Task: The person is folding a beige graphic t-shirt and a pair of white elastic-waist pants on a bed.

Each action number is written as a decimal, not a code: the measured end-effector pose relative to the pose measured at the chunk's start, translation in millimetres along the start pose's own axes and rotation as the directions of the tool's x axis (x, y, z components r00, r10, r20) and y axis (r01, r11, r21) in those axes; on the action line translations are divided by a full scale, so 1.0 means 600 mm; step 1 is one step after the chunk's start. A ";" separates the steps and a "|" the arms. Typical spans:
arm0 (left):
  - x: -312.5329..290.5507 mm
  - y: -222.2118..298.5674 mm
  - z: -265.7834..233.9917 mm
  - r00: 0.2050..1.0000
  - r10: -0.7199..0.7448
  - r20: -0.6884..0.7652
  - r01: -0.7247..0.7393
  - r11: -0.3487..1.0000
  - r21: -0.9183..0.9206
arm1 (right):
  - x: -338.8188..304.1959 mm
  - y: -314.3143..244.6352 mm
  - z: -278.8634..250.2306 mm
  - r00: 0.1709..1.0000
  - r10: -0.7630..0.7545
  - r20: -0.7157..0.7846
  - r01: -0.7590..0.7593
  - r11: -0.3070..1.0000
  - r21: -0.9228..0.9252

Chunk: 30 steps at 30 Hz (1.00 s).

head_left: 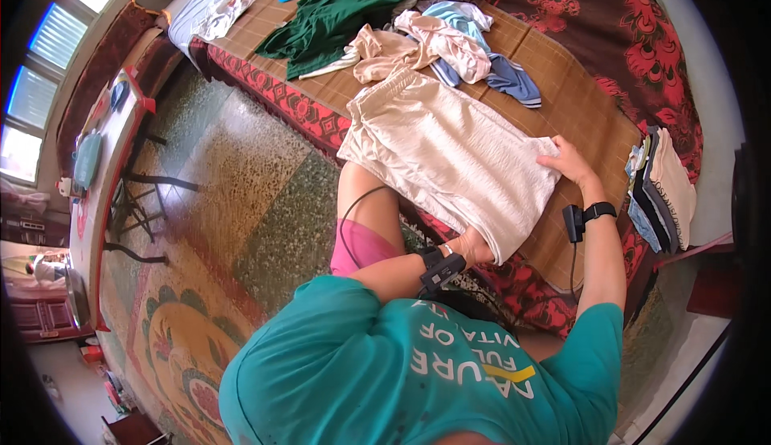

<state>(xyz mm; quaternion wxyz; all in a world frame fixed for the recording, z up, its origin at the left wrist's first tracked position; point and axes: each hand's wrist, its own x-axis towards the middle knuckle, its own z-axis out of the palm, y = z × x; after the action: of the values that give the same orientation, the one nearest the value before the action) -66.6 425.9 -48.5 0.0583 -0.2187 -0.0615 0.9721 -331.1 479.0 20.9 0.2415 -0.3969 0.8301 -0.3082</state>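
Observation:
A pair of cream shorts [462, 144] lies spread over the near edge of the mat-covered bed, its gathered waistband at the far left and its hem towards me. At the hem's far right corner, my right hand [572, 162] is closed on the cloth, with the thumb on top. My left hand [475, 247] grips the near part of the hem, and its fingertips are hidden by the fabric. Beyond the shorts is a loose heap of clothes: a dark green garment [353, 15], a beige one [389, 53], a pale pink one [450, 43] and a blue one [512, 79].
A stack of folded clothes [662, 192] stands at the bed's right edge. The brown woven mat [574, 83] covers a red patterned bedspread [642, 43]. A long table [108, 172] with items on it stands left, beyond the patterned floor [233, 172]. Cables hang by both wrists.

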 end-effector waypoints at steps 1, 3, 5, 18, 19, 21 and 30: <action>-0.002 -0.001 0.002 1.000 0.009 0.020 -0.009 1.000 0.021 | -0.006 -0.007 -0.009 0.997 0.058 0.059 -0.054 0.996 -0.069; -0.004 -0.002 -0.003 0.999 0.031 0.017 -0.031 1.000 0.004 | -0.018 -0.025 -0.016 0.984 0.120 0.134 -0.100 0.985 -0.142; -0.009 0.001 0.005 0.998 0.013 0.056 -0.013 1.000 0.007 | -0.029 -0.036 -0.026 0.985 0.127 0.114 -0.083 0.941 -0.328; -0.058 0.014 0.012 0.993 -0.014 0.115 -0.003 0.989 0.146 | -0.031 0.023 -0.027 0.994 0.050 0.095 0.001 0.879 -0.476; -0.065 0.012 0.015 0.993 -0.017 0.114 0.000 0.990 0.144 | -0.032 0.025 -0.029 0.994 0.054 0.096 -0.002 0.879 -0.477; -0.079 0.009 0.019 0.990 -0.077 0.119 0.045 0.966 0.253 | -0.039 0.031 -0.038 0.991 0.100 0.093 -0.034 0.841 -0.541; 0.001 -0.082 0.022 0.977 -0.122 0.174 0.063 0.948 0.311 | -0.062 0.037 -0.064 0.979 0.065 -0.195 -0.187 0.679 -0.710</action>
<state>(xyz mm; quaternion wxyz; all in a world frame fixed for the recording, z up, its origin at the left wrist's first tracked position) -68.5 473.0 -30.1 0.1307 -0.1098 0.0733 0.9826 -346.0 532.4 37.4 0.0213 -0.3768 0.9255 0.0326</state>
